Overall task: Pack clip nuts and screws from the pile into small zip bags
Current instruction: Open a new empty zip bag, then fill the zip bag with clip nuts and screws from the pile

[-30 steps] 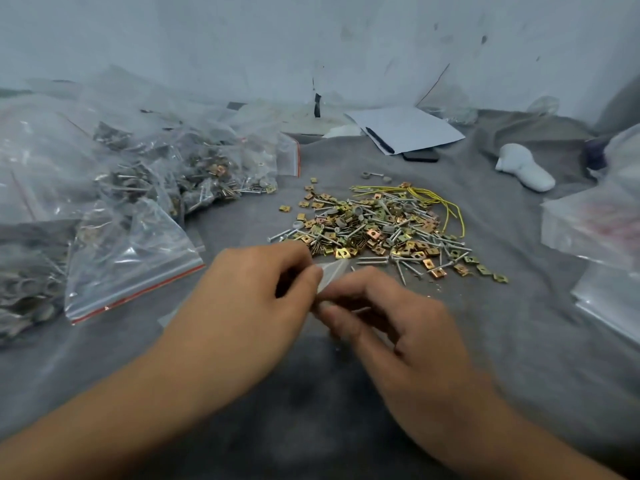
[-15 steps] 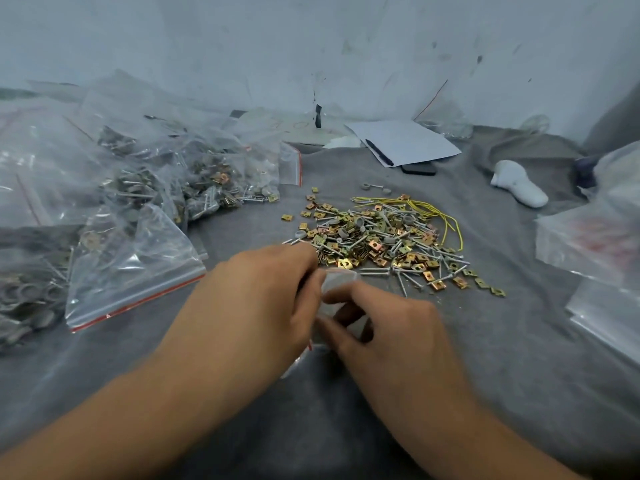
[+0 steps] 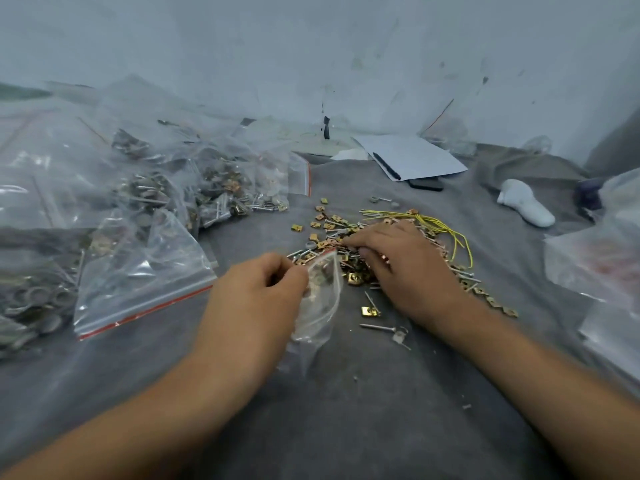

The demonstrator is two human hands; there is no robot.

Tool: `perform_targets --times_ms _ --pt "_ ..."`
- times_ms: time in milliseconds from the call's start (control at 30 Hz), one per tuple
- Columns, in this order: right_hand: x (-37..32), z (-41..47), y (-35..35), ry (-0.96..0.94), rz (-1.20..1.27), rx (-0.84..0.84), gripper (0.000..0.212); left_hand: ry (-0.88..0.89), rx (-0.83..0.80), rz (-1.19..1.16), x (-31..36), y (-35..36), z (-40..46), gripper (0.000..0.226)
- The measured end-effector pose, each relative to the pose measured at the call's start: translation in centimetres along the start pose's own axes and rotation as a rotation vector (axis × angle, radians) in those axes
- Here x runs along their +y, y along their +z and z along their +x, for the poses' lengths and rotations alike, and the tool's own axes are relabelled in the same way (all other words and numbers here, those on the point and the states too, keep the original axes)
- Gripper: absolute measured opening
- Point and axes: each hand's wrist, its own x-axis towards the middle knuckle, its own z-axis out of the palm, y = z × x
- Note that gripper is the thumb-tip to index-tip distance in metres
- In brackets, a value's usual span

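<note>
Our left hand pinches bag mouth | right hand fingers curled into pile, grip unclear

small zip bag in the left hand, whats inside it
The small zip bag held by the left hand shows a few dark metal pieces; the hand covers its left side, so no count.

Left hand fingers curled in a pinch, right hand palm down, fingers reaching forward, both forearms extended

The right hand has left the small zip bag and now reaches into the pile; the left hand alone holds the bag.
</note>
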Motion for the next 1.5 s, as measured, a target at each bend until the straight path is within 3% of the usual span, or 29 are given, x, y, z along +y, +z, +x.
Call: perform_targets --times_ms 333,500,567,633,733,900,1067,1133,1233,1367,1500 --pt "0.2 -1.2 -0.3 -0.043 -0.041 0.242 0.009 0.159 0.033 -0.003 0.1 2.0 -2.3 0.023" --pt "-2.7 -2.3 -3.8 0.01 0.445 0.483 0.016 0.128 0.019 -0.022 -0.1 2.0 -2.0 0.021" --pt "-4.9 -3.5 -4.8 -0.116 0.51 0.413 0.016 0.14 0.02 -0.013 0.0 2.1 -2.0 0.019" --pt "-6.1 -5.5 -4.8 -0.247 0.426 0.228 0.01 0.152 0.028 -0.005 0.1 2.1 -2.0 0.018" --pt "-5.9 -7.2 -4.0 -0.159 0.263 -0.018 0.02 0.156 0.05 0.021 0.0 2.3 -2.0 0.02" --pt "-7.2 -6.4 -2.9 -0.046 0.19 0.19 0.025 0.159 0.046 0.037 0.0 2.3 -2.1 0.019" --pt "-5.1 -5.4 -4.0 0.014 0.456 0.292 0.006 0.146 0.062 0.001 -0.3 2.4 -1.7 0.02" --pt "-2.7 -4.8 -4.9 0.13 0.425 0.365 0.009 0.156 0.048 0.019 -0.4 2.4 -1.8 0.019" --pt "1.3 -3.4 -5.4 0.243 0.259 0.24 0.006 0.164 0.032 0.026 -0.4 2.4 -1.9 0.017" --pt "3.5 -1.6 -3.7 0.129 -0.005 -0.057 0.027 0.166 0.022 -0.01 -0.7 2.5 -1.8 0.02" --pt "3.0 -1.0 -2.6 0.087 -0.091 -0.053 0.019 0.167 0.014 -0.011 -0.9 2.5 -1.7 0.019"
